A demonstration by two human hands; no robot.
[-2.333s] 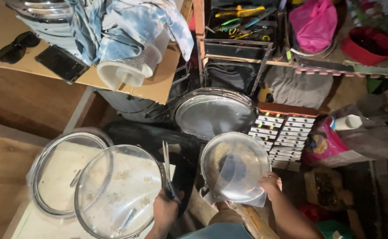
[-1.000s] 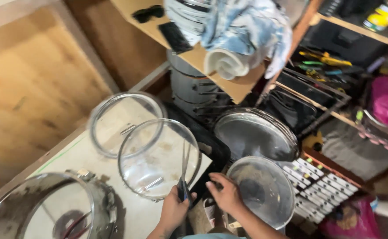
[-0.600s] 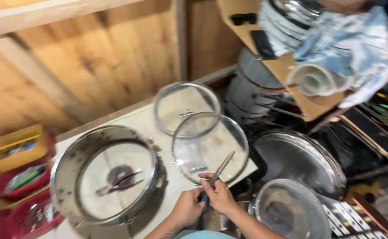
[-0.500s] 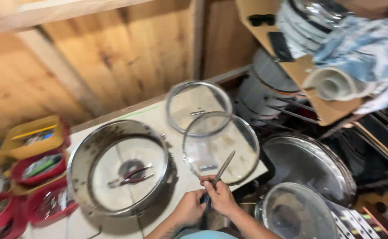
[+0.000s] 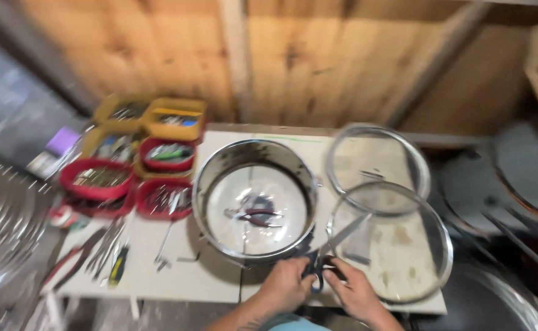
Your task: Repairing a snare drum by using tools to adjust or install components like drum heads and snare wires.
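Bins (image 5: 128,165) sit far left (blurred); I see my left hand (image 5: 284,285) and right hand (image 5: 358,294) both closed on scissors (image 5: 330,251), handles between them, blades pointing up-right over the clear drumhead (image 5: 391,245), beside the metal drum shell (image 5: 255,202).

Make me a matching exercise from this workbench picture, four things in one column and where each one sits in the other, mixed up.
Things:
1. scissors
2. metal drum shell
3. red bowls
4. clear drum heads

Places:
A. at the left of the white table, in front of yellow trays
B. at the right side of the table, overlapping each other
C. in the middle of the table, with pliers lying inside
D. at the table's near edge, between the left hand and right hand

Pairs: 1-D, 2-C, 3-A, 4-B
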